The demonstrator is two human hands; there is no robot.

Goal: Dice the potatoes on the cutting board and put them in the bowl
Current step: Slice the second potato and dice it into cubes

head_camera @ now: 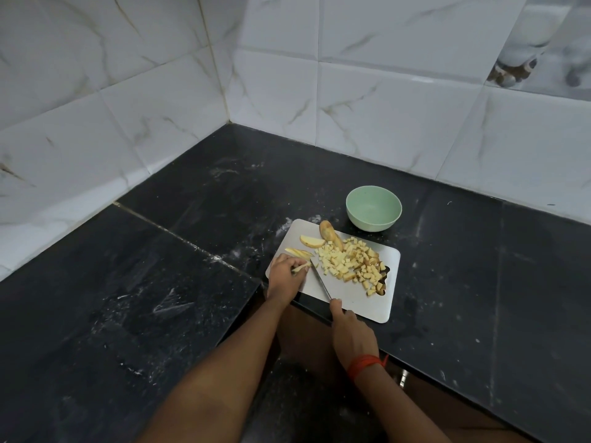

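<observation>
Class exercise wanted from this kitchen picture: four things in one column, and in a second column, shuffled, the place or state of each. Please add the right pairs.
Things
1. bowl
2. knife
3. diced potato
4. potato strip

Place or state
A. held by the left hand
B. empty, on the counter beyond the cutting board
C. gripped by the right hand
D. heaped on the right part of the cutting board

Pairs: 1-B, 2-C, 3-D, 4-A
</observation>
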